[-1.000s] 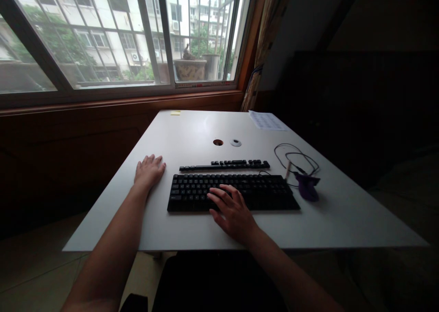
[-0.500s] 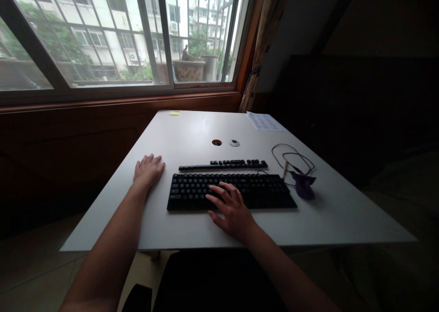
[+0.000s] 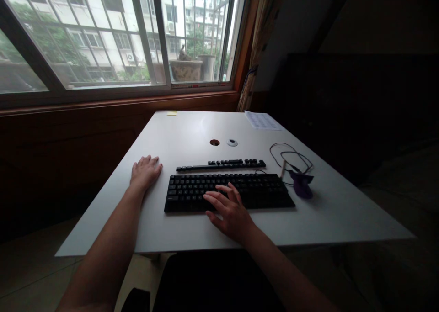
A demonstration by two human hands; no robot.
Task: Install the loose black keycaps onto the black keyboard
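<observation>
A black keyboard lies on the white table in front of me. My right hand is over its middle, fingers apart and slightly bent, with the index fingertip at the keys and the thumb by the front edge. Whether a fingertip presses a key is too small to tell. Flat on the table to the left of the keyboard rests my left hand, open and holding nothing. Behind the keyboard runs a row of loose black keycaps. Part of the keyboard's right half is hidden by my right hand.
Right of the keyboard sit a small purple cloth item and a looped black cable. Farther back are a cable hole, its round cover, printed paper and a yellow note. A barred window is beyond.
My right hand's middle and ring fingers have drawn in a little over the keys. My left hand stays flat. The whole view has shifted slightly.
</observation>
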